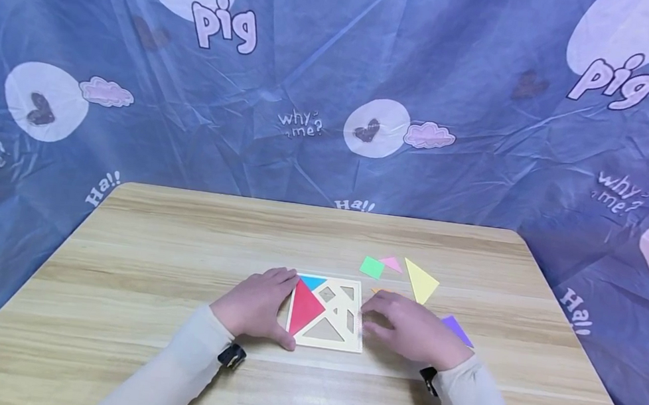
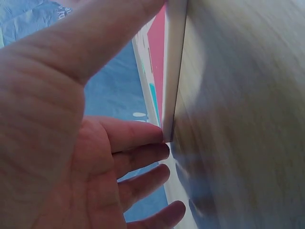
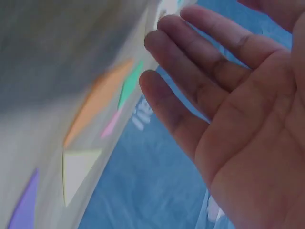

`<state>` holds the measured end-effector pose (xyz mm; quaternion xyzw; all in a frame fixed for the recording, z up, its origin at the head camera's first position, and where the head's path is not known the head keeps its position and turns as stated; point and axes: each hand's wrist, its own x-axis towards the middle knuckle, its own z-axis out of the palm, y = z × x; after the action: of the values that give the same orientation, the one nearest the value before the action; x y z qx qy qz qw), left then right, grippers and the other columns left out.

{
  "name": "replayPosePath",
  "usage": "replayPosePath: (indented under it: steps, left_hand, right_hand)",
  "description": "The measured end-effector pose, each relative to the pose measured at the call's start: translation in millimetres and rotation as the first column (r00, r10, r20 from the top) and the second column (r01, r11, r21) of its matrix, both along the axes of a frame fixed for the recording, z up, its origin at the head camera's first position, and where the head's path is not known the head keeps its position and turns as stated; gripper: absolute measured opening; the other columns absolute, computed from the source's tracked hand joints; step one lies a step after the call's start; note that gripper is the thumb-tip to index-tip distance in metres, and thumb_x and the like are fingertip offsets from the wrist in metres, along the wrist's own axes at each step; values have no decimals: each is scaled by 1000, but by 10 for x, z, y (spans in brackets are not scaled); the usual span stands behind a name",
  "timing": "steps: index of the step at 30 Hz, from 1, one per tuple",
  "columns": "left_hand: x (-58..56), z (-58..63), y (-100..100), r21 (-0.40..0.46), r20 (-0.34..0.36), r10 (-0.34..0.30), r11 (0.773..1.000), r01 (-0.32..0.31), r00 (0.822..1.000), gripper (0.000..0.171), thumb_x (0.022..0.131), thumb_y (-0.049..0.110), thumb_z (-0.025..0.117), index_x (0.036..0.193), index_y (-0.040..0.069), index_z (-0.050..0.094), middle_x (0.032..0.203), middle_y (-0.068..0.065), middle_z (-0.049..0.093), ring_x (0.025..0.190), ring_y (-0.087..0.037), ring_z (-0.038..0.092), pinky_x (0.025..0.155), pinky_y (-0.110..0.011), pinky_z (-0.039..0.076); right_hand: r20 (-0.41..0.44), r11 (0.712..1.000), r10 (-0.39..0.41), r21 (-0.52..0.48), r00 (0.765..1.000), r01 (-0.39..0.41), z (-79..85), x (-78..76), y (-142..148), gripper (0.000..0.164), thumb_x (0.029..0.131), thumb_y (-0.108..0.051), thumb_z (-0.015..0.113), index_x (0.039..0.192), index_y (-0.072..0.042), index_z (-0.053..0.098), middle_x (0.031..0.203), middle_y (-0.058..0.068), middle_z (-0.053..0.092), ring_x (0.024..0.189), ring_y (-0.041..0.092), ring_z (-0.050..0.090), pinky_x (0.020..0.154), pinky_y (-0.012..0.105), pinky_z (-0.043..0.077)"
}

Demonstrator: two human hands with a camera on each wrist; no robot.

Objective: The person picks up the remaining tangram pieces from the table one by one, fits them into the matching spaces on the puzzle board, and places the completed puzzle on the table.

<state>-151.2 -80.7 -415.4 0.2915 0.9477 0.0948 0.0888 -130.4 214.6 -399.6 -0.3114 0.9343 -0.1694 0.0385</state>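
Blue printed cloth [image 1: 327,76] (creased) behind a wood-grain table [image 1: 206,236].

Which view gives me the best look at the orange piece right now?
The right wrist view: the orange piece lies there uncovered, its long shape plain though slightly blurred. The head view shows only a sliver of it past the right hand, and in the left wrist view I cannot make it out.

Seven flat pieces [image 1: 306,308], one puzzle board [image 1: 339,346], two hands [image 1: 257,305] [image 1: 409,329], one table [image 1: 206,236]
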Motion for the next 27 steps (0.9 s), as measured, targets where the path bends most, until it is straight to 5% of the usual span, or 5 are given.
replayPosePath:
  steps: [4, 12, 16, 22, 27]
  left_hand:
    - [-22, 21, -14, 8, -5, -3, 1000, 3, 1000, 118, 59, 71, 73, 146, 3, 33, 151, -12, 34, 139, -30, 30, 107, -48, 33]
    - [-78, 12, -60, 30, 4, -24, 999, 24, 1000, 117, 60, 71, 73, 148, 5, 31, 152, -11, 31, 140, -29, 28, 108, -48, 31]
    - [-85, -5, -65, 24, 14, -35, 999, 34, 999, 117, 61, 70, 73, 148, 6, 31, 153, -9, 30, 140, -28, 27, 109, -46, 31]
    - [-69, -15, -60, 7, 40, -19, 1000, 19, 999, 115, 61, 69, 74, 149, 9, 31, 154, -5, 30, 142, -24, 25, 109, -46, 31]
    - [-66, 2, -53, -1, 35, -11, 1000, 11, 999, 115, 61, 69, 74, 149, 9, 32, 154, -4, 29, 141, -24, 26, 109, -45, 31]
  right_hand:
    - [-20, 989, -146, -35, 989, 145, 52, -104, 180, 26, 90, -27, 64, 111, -11, 68, 108, -2, 66, 103, 19, 62, 91, 41, 48]
    - [-53, 911, -413, -16, 909, 413, 66, -327, 561, 26, 87, -23, 64, 104, -3, 68, 101, 12, 67, 92, 33, 64, 78, 50, 49]
    - [-2, 875, -484, 16, 875, 484, 41, -397, 653, 31, 87, -22, 61, 106, 1, 65, 100, 18, 66, 93, 36, 62, 78, 53, 48]
    - [88, 827, -562, 91, 822, 555, -52, -420, 636, 61, 87, -35, 63, 124, 12, 50, 115, 33, 48, 101, 46, 50, 79, 58, 46]
    - [93, 813, -580, 136, 809, 567, -71, -422, 586, 64, 86, -36, 63, 123, 14, 47, 113, 35, 42, 93, 44, 47, 70, 56, 48]
